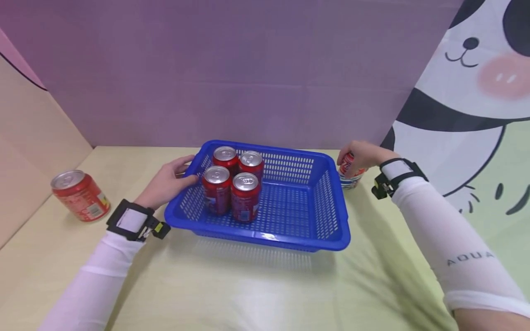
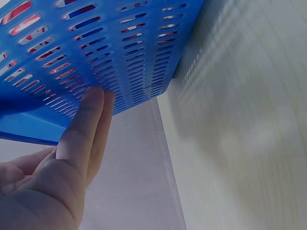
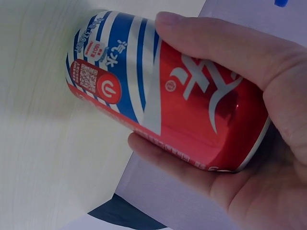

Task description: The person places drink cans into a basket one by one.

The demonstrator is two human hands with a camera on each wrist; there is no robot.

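A blue plastic basket [image 1: 285, 202] with slotted walls holds several red soda cans [image 1: 245, 197] standing upright in its left half. My left hand [image 1: 167, 184] is at the basket's left rim, thumb over the rim. In the left wrist view, the fingers [image 2: 93, 120] of that hand lie nearly straight against the outer wall. Right of the basket, my right hand [image 1: 361, 156] grips a red, white and blue soda can [image 3: 158, 91] near its red end, thumb on one side and fingers on the other. The can's striped end is at the table surface.
Another red can [image 1: 81, 195] stands on the table at the far left, outside the basket. A light wood-look table [image 1: 256, 294] spans the foreground. Behind it rises a purple backdrop [image 1: 248, 78], with a panda-print cloth [image 1: 455, 110] on the right.
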